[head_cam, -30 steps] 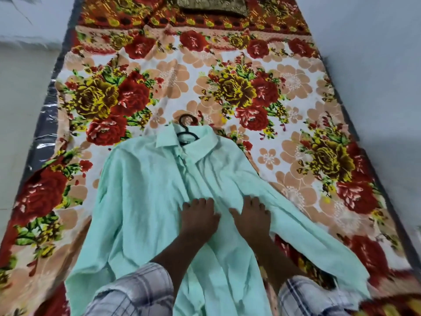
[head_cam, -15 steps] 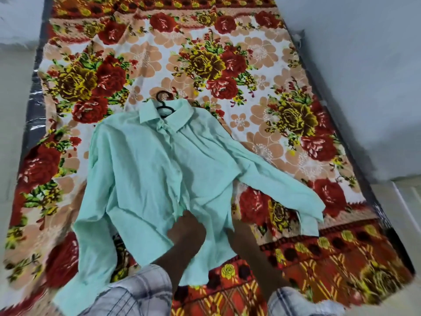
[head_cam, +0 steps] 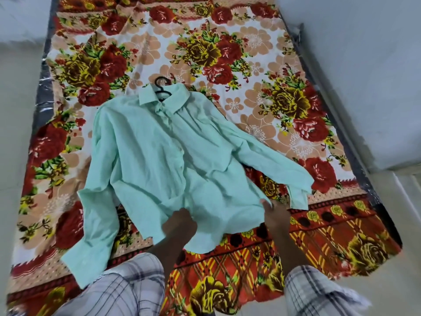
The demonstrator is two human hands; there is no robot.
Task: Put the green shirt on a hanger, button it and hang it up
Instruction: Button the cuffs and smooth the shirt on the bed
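Both hands [head_cam: 180, 224] [head_cam: 272, 215] grip green shirt's [head_cam: 159, 156] hem (hanger [head_cam: 161, 87] inside).

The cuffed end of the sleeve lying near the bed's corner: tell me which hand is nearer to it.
Right. The right hand grips the shirt hem just beside that sleeve cuff; the left hand holds the hem farther away, toward the shirt's middle.

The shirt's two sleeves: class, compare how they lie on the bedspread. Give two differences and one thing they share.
The left sleeve bends at the elbow and runs down toward the person; the right sleeve stretches out sideways, nearly straight. The left sleeve's cuff lies flat, the right sleeve's cuff turns downward. Both are long, mint green and lie on the bedspread.
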